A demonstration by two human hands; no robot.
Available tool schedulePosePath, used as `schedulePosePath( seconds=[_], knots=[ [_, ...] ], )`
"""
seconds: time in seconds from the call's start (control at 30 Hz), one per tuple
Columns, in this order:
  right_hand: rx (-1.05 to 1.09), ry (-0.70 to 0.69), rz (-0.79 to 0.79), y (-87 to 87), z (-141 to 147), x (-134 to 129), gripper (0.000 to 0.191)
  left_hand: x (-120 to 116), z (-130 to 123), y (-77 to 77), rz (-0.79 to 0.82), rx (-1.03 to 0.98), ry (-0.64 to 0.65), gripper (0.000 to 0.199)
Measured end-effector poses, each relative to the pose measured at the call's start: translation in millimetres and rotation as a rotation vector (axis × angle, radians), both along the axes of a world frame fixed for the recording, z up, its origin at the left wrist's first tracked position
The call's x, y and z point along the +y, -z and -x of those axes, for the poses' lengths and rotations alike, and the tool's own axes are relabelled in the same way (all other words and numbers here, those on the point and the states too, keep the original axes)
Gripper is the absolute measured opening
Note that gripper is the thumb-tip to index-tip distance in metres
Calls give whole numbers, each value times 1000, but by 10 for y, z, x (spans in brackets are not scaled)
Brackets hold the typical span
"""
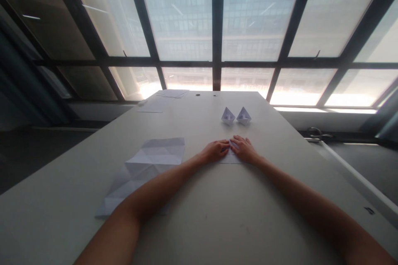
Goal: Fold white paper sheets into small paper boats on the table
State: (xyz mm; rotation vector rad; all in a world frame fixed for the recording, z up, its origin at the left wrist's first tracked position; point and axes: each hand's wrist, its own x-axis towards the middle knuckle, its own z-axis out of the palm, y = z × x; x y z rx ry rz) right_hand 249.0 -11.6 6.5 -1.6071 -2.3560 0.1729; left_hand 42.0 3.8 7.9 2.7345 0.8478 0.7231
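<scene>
A white folded sheet of paper (230,159) lies on the table between my hands, its near edge straight and its upper part partly covered by my fingers. My left hand (215,150) is on its left side, fingers bent together at the paper. From the right, my right hand (244,149) rests palm down on it, fingers stretched and slightly apart. Just beyond my hands stand two folded paper boats (228,116) side by side. Left of my left forearm is a large creased sheet of paper (155,155), unfolded and partly hidden by that arm.
The long white table (199,124) runs toward the windows. Flat white sheets (152,104) lie at its far left. A small dark object (369,210) is near the right edge. Beyond that edge, a white bar (357,174) and a dark looped object (314,132) show.
</scene>
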Motion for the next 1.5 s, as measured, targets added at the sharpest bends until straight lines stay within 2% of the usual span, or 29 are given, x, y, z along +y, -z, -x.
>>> schedulePosePath(
  seconds=[0.87, 1.5],
  knots=[
    [1, -2, -9, 3, -1, -2, 45, -5, -11, -4, 18, 0, -27, 36],
    [6, 3, -4, 27, -13, 11, 45, -4, -24, -8, 10, -20, 32, 34]
  ],
)
